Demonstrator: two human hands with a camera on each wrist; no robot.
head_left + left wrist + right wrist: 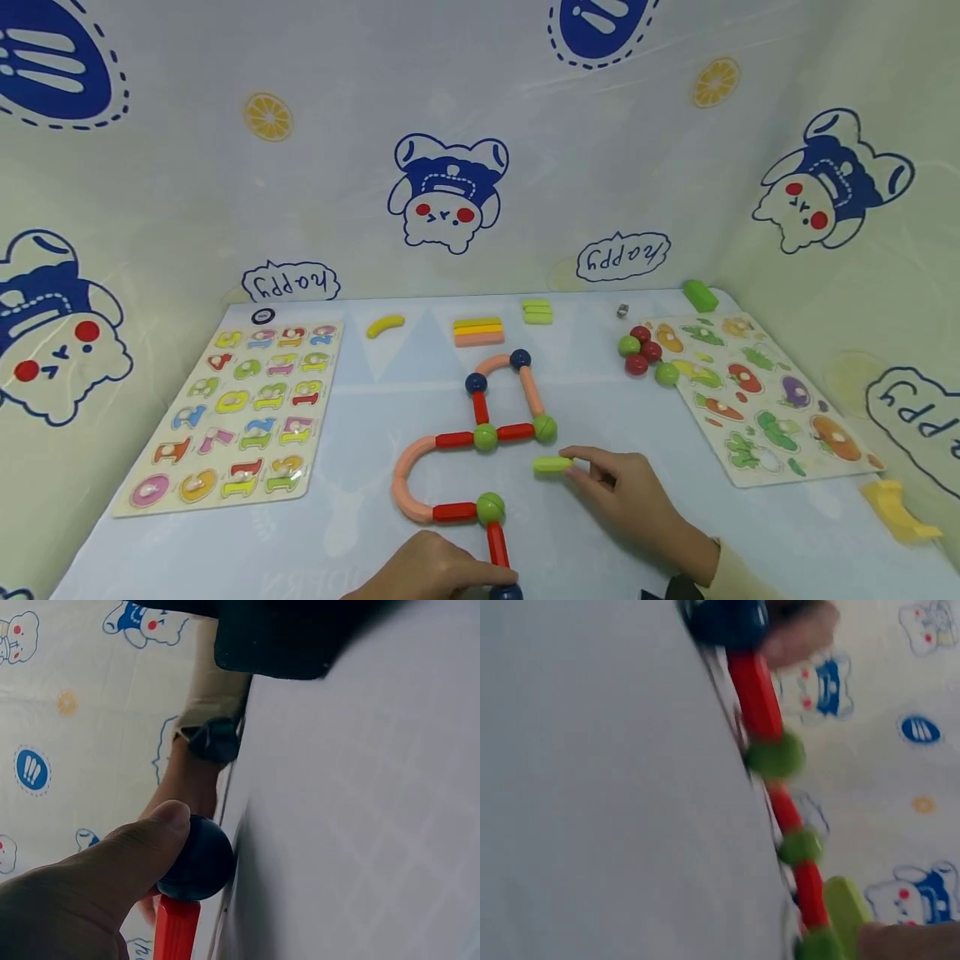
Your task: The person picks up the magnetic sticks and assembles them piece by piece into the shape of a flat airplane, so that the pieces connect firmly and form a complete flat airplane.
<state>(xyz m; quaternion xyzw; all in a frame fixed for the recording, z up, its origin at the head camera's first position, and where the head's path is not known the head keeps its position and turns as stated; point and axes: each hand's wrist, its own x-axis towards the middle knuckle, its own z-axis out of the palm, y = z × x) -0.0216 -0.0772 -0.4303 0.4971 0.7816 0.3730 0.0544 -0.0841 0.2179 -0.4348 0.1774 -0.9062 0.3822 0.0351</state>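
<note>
My right hand pinches a short light green stick between thumb and fingertips, just above the table. In the right wrist view the green stick appears beside the chain. My left hand holds a dark blue ball with thumb and finger at the near end of the chain. A red stick joins that ball to a green ball. Beyond it the chain runs through a curved pink piece, red sticks, green balls and dark blue balls, forming a closed loop at the far end.
A number puzzle board lies left, a vegetable puzzle board right. Red and green balls cluster beside the latter. Farther back are a yellow curved piece, yellow and pink sticks, green sticks and a green block.
</note>
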